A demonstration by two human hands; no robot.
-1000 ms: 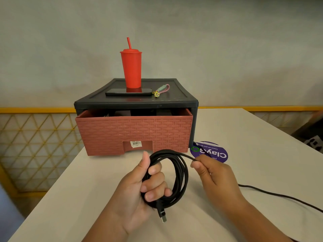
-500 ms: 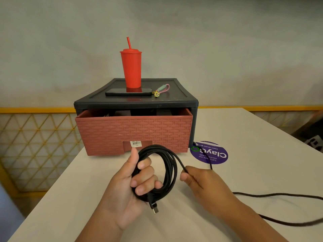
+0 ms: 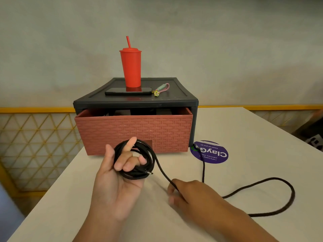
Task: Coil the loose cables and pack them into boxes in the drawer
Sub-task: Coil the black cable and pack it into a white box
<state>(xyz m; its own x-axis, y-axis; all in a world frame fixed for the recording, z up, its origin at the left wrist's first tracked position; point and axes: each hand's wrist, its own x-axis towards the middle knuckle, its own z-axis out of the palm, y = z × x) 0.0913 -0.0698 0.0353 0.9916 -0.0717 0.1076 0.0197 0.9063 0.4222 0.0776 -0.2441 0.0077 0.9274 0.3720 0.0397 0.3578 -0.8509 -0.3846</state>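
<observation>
Two hands work over the desk [image 3: 253, 133]. The left hand [image 3: 120, 173] curls its fingers through the coiled part of one black cable [image 3: 150, 160], at 6 o'clock of the single pink drawer [image 3: 134, 131], which is ajar. The right hand [image 3: 192, 194] pinches the cable's loose run, which loops off toward 3 o'clock. On the cabinet [image 3: 136, 102] are one red cup [image 3: 131, 67], one phone [image 3: 128, 92] and one keychain [image 3: 161, 89]. One purple sticker [image 3: 212, 152] lies at the drawer's 4 o'clock.

There is 1 black cable [image 3: 151, 160] and 2 hands: 1 left hand [image 3: 115, 187] and 1 right hand [image 3: 190, 191]. 1 brick-patterned drawer [image 3: 134, 131] sits in 1 dark cabinet [image 3: 136, 102]. There is 1 red tumbler [image 3: 131, 67] with 1 straw [image 3: 128, 41], 1 phone [image 3: 127, 93], 1 keychain strap [image 3: 162, 88], 1 purple round sticker [image 3: 213, 154] and 1 white table [image 3: 244, 133]. The dark shapes inside the drawer are too hidden to count.
</observation>
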